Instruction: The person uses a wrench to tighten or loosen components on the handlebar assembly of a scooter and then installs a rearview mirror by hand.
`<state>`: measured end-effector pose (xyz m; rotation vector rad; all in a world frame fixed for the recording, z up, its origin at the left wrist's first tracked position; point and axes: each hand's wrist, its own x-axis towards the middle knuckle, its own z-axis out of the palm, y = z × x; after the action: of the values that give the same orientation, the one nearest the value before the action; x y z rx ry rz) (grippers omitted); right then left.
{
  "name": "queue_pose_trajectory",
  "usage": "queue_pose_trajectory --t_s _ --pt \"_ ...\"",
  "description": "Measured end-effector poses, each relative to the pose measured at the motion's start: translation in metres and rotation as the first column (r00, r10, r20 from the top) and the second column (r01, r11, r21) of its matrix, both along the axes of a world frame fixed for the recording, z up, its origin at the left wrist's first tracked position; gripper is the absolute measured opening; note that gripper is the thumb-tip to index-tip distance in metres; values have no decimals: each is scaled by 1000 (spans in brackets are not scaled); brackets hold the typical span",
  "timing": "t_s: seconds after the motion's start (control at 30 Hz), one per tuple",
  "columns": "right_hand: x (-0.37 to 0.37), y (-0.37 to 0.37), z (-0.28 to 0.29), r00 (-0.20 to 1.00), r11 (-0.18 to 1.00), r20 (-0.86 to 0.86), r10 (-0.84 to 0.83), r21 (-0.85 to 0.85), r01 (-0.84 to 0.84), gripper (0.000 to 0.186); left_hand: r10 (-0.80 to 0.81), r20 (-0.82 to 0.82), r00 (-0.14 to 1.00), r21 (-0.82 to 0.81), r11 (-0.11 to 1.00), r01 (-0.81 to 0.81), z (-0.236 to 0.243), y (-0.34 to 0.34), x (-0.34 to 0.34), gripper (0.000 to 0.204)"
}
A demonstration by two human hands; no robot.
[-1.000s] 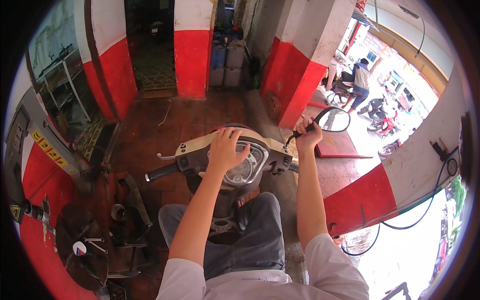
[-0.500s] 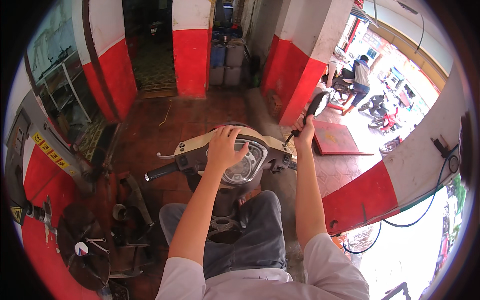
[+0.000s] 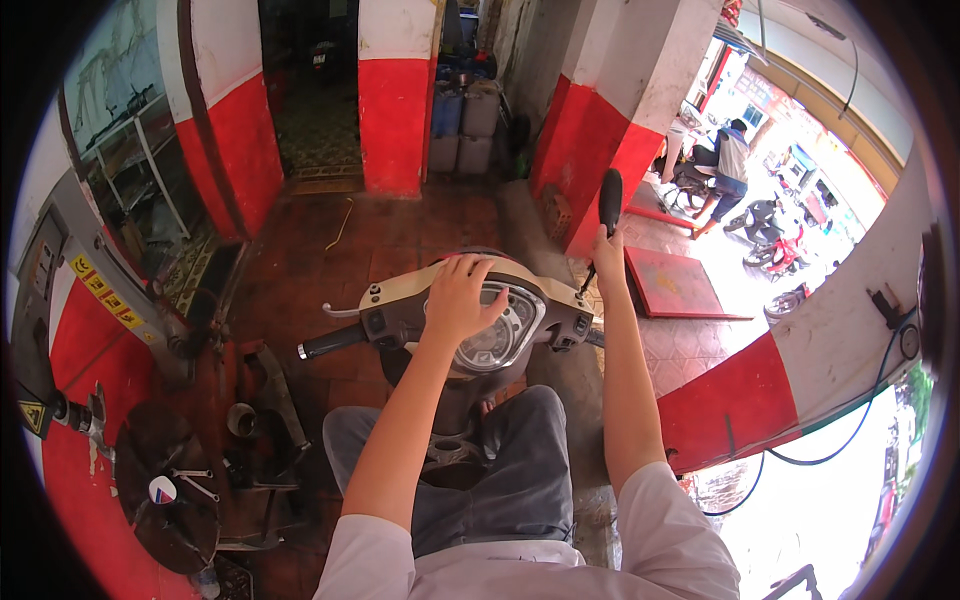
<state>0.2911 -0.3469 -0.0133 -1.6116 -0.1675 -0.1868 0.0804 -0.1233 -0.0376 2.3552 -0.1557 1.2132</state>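
I sit astride a scooter, its cream and dark grey handlebar cover (image 3: pixel 408 285) in front of me. My left hand (image 3: pixel 463 298) lies open over the top of the cover and the left part of the round instrument dial (image 3: pixel 500 330), fingers forward and thumb out over the glass. My right hand (image 3: pixel 608 264) is closed round the stem of a rear-view mirror (image 3: pixel 611 200) at the bar's right end. The mirror stands above my fist, nearly edge-on. Its dark stem runs down to the cover. To the left, the black handgrip (image 3: pixel 330 342) and brake lever (image 3: pixel 340 311) are untouched.
On the left, a dark round stand (image 3: pixel 165 515) bears two spanners, near loose metal parts (image 3: pixel 265 400) and a grey machine (image 3: pixel 95 270). Red-and-white pillars (image 3: pixel 600 140) stand ahead. At right lies a red ramp (image 3: pixel 675 282); beyond, a person (image 3: pixel 732 170) bends by parked motorbikes.
The mirror has swung from showing its broad face to standing nearly edge-on and more upright, with my right hand turning along. My left hand stays on the cover.
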Motion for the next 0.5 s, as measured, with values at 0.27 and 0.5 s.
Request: queue_pose_trajectory --t_s 0.27,0.5 --pt "-8 -5 26 896 808 96 433 -481 -339 26 6 30 1000 16 1000 -7 2 -1 -1 42" --pt "-65 15 31 883 784 322 341 -616 -78 52 19 33 999 41 999 -20 -1 4 0 42"
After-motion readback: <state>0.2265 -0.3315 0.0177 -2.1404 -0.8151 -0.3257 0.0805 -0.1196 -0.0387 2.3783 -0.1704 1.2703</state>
